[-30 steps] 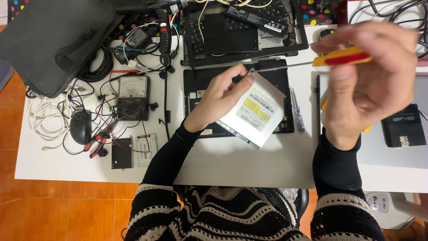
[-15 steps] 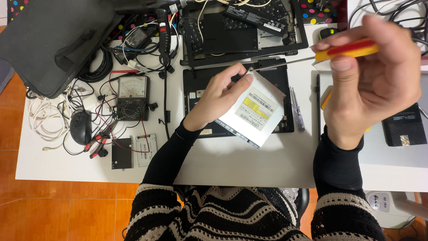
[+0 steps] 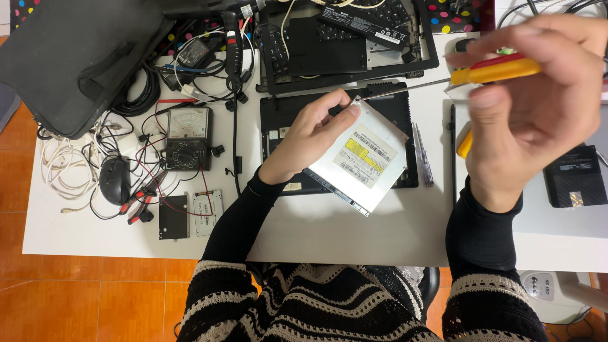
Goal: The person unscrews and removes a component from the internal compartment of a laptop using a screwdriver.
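Since approx 1 s ago, right hand (image 3: 532,107) crept rightward w/ screwdriver (image 3: 494,69), fingers pinching its handle. Left hand (image 3: 310,136) fingers gripped optical drive (image 3: 361,161), tilted above laptop base (image 3: 405,114) on surface (image 3: 354,228). Best kept tip square in corner screw, drive steady.

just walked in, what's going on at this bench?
A person's left hand holds a slim silver optical drive tilted above an opened black laptop. The right hand holds a red-and-yellow screwdriver, tip at the drive's top corner. An analog multimeter, mouse and cables lie to the left.
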